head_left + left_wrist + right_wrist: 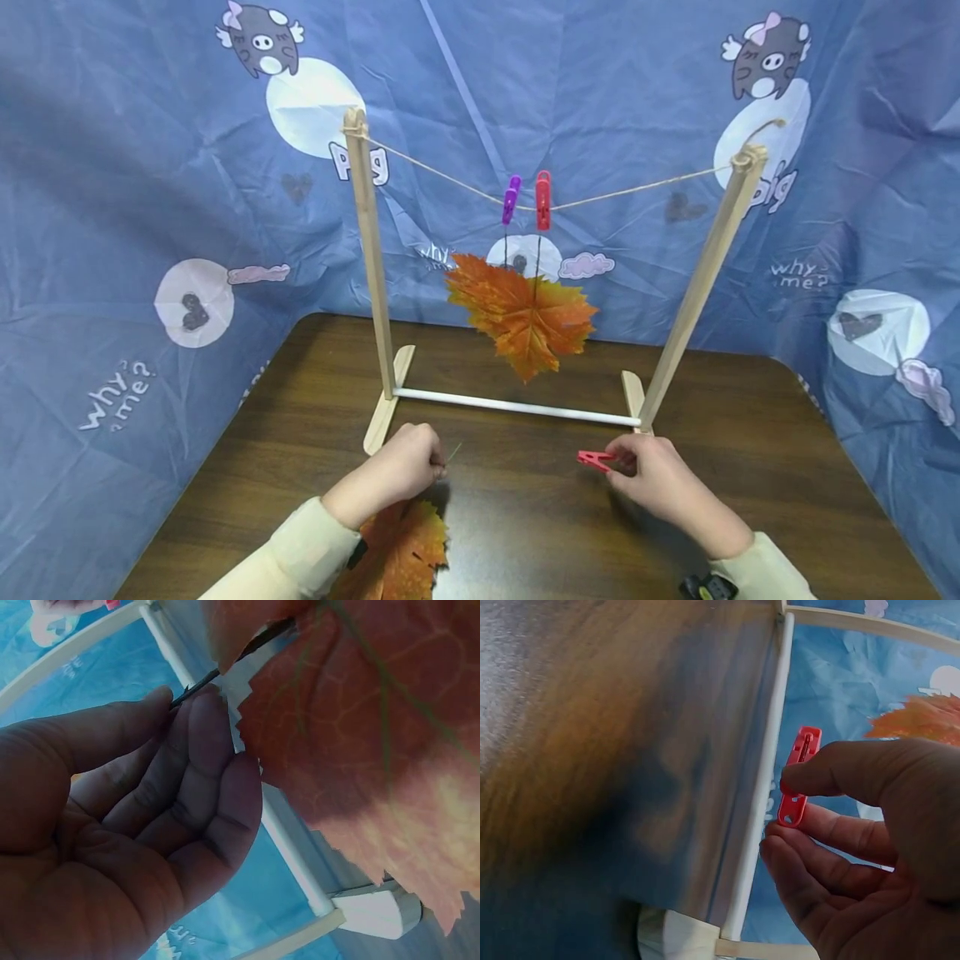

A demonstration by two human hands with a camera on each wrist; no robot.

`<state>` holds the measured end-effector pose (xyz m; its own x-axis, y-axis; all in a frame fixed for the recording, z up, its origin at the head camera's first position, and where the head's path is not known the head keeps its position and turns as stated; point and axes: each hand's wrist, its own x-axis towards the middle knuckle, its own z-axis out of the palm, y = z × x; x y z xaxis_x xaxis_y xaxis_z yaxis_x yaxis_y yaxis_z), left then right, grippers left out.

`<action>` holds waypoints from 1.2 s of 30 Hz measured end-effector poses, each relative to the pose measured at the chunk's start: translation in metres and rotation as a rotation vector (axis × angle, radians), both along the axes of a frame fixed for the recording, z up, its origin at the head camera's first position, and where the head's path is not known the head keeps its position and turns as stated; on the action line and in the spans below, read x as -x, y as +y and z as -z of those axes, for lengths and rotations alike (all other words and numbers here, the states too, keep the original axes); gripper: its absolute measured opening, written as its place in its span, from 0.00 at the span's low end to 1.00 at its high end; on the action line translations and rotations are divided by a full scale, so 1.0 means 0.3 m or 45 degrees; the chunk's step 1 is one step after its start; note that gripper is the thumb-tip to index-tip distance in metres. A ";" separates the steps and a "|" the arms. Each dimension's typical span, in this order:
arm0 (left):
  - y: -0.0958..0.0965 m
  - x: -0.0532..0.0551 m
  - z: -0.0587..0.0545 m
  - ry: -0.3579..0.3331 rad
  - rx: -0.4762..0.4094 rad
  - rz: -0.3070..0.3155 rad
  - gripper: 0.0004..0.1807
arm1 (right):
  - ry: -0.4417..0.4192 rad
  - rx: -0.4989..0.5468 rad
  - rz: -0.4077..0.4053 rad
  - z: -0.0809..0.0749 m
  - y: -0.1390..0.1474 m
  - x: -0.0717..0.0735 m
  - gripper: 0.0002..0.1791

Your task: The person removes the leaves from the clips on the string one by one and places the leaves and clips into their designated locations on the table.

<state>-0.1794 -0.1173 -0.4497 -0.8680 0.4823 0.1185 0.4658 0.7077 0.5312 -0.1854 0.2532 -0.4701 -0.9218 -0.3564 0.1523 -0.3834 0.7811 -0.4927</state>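
Note:
My left hand [405, 462] pinches the thin stem [199, 684] of an orange artificial maple leaf [408, 546] between thumb and fingers. The leaf's blade hangs below and beneath the left wrist; its red underside fills the right of the left wrist view. In my right hand [656, 475] a red clothespin [595, 460] is held between thumb and fingers, near the rack's right foot. Two more orange leaves [532, 321] hang by their stems from a string [435, 171], one under a purple clothespin [511, 200], the other under a red clothespin [543, 200].
A wooden rack has a left post [371, 258], a right post [697, 292] and a white crossbar [517, 407] low between them. It stands on a dark brown table [525, 517]. Behind it hangs a blue printed cloth [465, 75].

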 end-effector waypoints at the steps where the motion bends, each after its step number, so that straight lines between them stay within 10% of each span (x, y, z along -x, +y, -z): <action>1: 0.001 0.002 0.004 -0.010 0.001 -0.008 0.13 | 0.011 -0.016 0.007 0.007 -0.001 0.001 0.10; 36: 0.021 0.013 0.080 -0.107 0.097 -0.109 0.13 | -0.108 -0.174 0.155 0.077 0.010 0.000 0.09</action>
<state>-0.1833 -0.1109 -0.4737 -0.9118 0.4105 0.0094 0.3577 0.7828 0.5092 -0.1855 0.2563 -0.4932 -0.9668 -0.2539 0.0301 -0.2440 0.8810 -0.4054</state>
